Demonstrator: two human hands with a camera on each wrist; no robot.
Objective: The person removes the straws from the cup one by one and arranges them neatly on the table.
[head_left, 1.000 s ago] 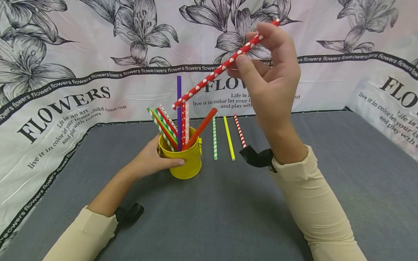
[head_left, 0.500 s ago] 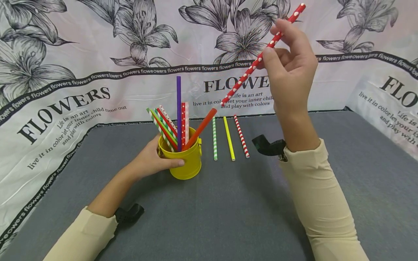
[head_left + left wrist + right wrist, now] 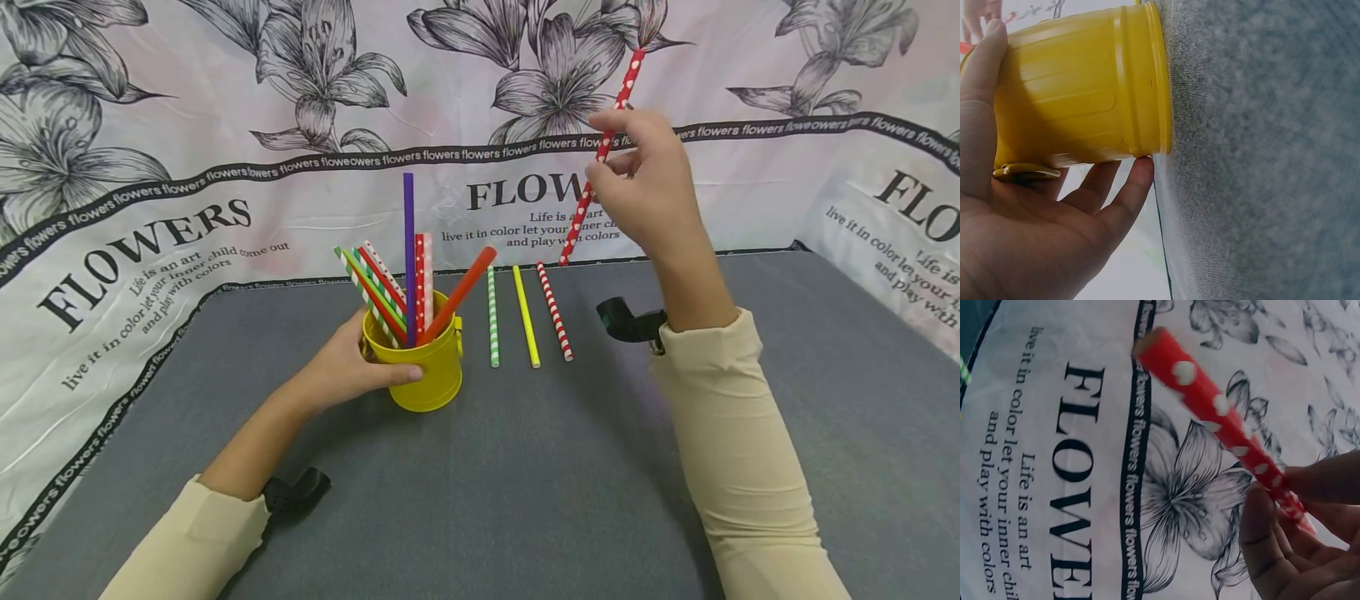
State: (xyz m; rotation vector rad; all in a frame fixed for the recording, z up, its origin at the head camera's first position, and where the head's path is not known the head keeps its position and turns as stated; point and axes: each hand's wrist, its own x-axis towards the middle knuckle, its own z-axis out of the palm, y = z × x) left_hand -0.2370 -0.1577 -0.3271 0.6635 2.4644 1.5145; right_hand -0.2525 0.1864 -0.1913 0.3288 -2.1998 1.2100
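Observation:
My left hand [image 3: 347,367] grips a small yellow bucket [image 3: 427,385] that stands on the table, thumb across its front and fingers behind it. Several paper straws lean in the bucket, among them a purple straw [image 3: 409,250] and an orange-red straw [image 3: 465,287]. Up in the air, my right hand [image 3: 648,183] pinches a red straw with white hearts [image 3: 1222,412] between thumb and fingers. That straw slants, its lower end pointing down to the left. Below it lie a green-striped straw [image 3: 492,317], a yellow straw [image 3: 527,317] and a red-striped straw [image 3: 555,312], side by side.
The table [image 3: 480,483] has a dark grey cloth. Behind it hangs a white backdrop [image 3: 337,208] printed with flowers and lettering. Each wrist wears a black camera mount, such as the right mount [image 3: 630,321].
My right hand has carried the heart-patterned straw right, away from above the bucket, then lowered it and turned it steeper. My left hand and the bucket have stayed put.

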